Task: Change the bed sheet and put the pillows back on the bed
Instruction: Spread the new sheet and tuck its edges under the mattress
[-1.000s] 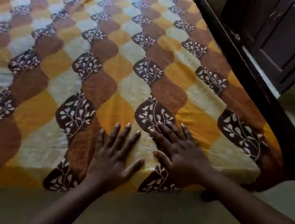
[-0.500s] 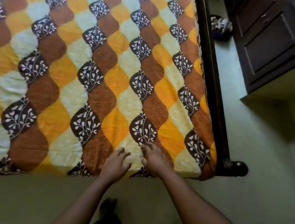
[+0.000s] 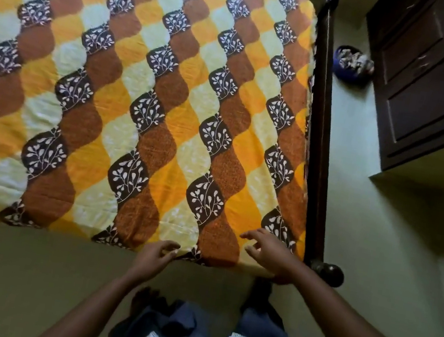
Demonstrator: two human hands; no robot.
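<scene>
Cotton-looking bed sheet in orange, brown and cream waves with dark leaf patches [image 3: 151, 91] lies flat over the mattress. It looks light, soft and limp, and is probably best taken at the hem or a corner. The left hand [image 3: 154, 257] curls at the near hem; I cannot tell whether it pinches cloth. The right hand [image 3: 268, 252] spreads relaxed fingers over the corner, beside the dark wooden bed frame [image 3: 319, 143].

Items in view: one wavy-patterned bed sheet [image 3: 139, 95] in yellow, orange and brown; one dark wooden bed frame [image 3: 319, 143]; one dark wooden cabinet [image 3: 428, 85]; one blue container [image 3: 353, 63] of crumpled cloth; two bare hands, namely one left hand [image 3: 154, 255] and one right hand [image 3: 271, 253].
</scene>
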